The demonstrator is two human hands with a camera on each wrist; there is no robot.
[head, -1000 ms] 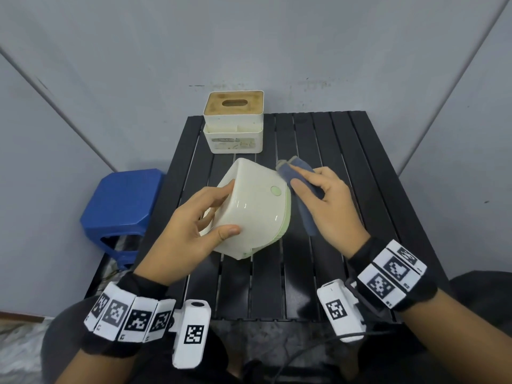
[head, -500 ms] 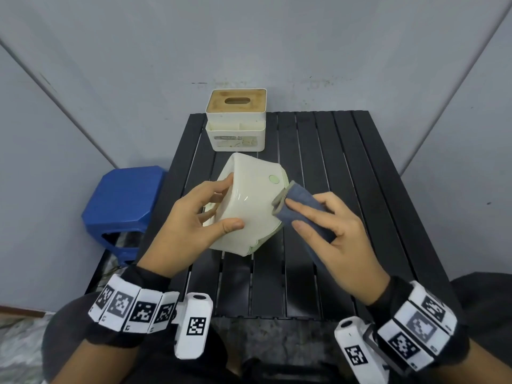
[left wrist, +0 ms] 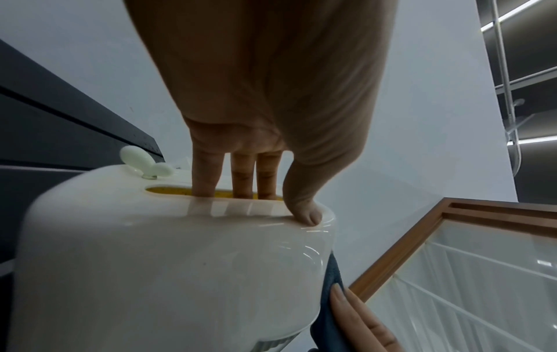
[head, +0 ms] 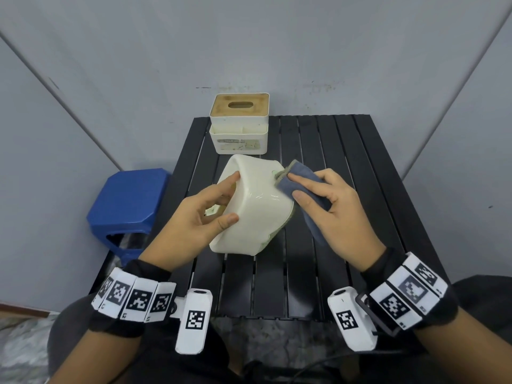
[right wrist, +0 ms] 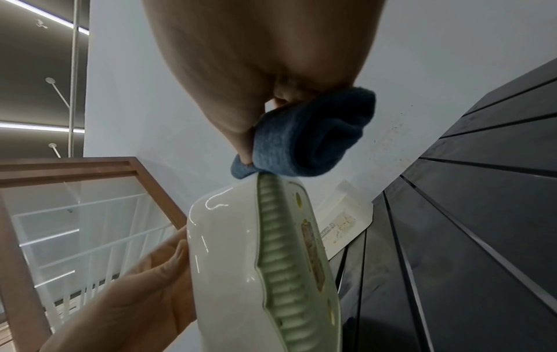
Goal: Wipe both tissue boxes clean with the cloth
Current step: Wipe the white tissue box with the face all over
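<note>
A cream rounded tissue box (head: 257, 206) with a green base rim is held tilted above the black slatted table (head: 360, 167). My left hand (head: 202, 217) grips it, thumb on its side and fingers (left wrist: 208, 176) in the top slot. My right hand (head: 329, 209) holds a folded blue cloth (head: 299, 178) and presses it against the box's far right edge by the green rim (right wrist: 280, 274). The cloth (right wrist: 304, 140) is bunched in that hand. A second white box (head: 239, 126) with a wooden lid stands at the table's back edge.
A blue plastic stool (head: 130, 206) stands left of the table. Grey walls close in behind and on both sides. The table's right half and front slats are bare. My knees are under the near edge.
The right hand has slid the cloth up along the box's right edge toward its far corner. The left hand has tilted the box slightly and brought it nearer.
</note>
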